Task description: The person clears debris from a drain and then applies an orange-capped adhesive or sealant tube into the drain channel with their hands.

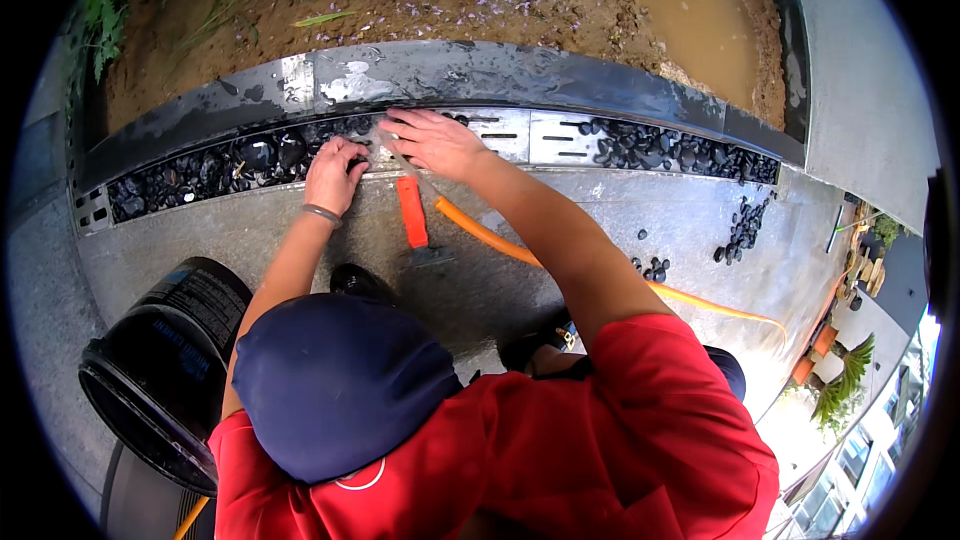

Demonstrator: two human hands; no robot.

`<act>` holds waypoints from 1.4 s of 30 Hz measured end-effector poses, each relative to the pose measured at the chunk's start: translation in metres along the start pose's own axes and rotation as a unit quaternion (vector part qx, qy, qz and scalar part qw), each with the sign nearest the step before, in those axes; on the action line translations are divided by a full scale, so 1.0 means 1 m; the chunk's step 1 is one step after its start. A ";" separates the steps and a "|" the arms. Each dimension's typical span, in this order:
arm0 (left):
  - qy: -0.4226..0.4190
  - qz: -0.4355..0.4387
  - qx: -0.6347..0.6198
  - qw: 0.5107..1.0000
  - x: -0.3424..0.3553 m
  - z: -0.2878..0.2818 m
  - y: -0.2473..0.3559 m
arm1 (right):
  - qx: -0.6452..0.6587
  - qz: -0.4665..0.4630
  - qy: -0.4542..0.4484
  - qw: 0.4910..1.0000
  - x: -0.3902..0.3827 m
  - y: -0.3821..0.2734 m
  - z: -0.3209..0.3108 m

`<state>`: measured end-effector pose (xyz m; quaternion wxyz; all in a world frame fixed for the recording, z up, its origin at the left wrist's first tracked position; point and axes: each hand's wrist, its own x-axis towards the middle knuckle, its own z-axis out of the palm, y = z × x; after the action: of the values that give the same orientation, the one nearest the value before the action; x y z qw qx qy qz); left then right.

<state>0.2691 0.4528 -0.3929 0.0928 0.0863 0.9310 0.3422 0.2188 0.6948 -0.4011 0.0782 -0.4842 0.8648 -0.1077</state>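
My left hand (335, 176) is at the near edge of a drain channel, fingers curled in toward the thumb; whatever lies between them is too small to make out. Dark wet pebbles (258, 153) fill the channel beside it. My right hand (437, 143) lies palm down over a slotted metal drain cover (497, 130), fingers stretched out. A pale clear tube (418, 175) passes by its thumb side and joins an orange hose (485, 233). Just below, on the paving, rests a scraper with an orange-red handle (412, 212).
A black bucket (165, 360) lies tipped at the left. Loose pebbles (742, 230) are scattered on the paving at the right. Beyond the dark stone kerb (420, 70) is a muddy bed with a brown puddle (700, 15). Potted plants (845, 380) stand far right.
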 end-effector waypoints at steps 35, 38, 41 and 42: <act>0.157 -0.247 -0.144 0.945 -0.147 -0.075 -0.060 | 0.067 0.201 -0.065 0.975 -0.028 0.011 -0.027; 0.142 -0.338 -0.228 0.902 -0.216 -0.084 -0.046 | 0.012 0.116 0.005 0.993 0.000 -0.005 0.005; 0.080 -0.303 -0.118 0.942 -0.208 -0.154 0.052 | 0.068 0.125 0.013 0.990 -0.014 0.005 0.014; 0.097 -0.245 -0.036 0.964 -0.204 -0.179 0.086 | 0.084 0.130 -0.005 0.988 -0.023 0.008 0.012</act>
<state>0.4328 0.3601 -0.1796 0.0864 -0.1811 0.9154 0.3490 0.2271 0.7169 -0.4140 0.1366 -0.3599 0.9078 -0.1663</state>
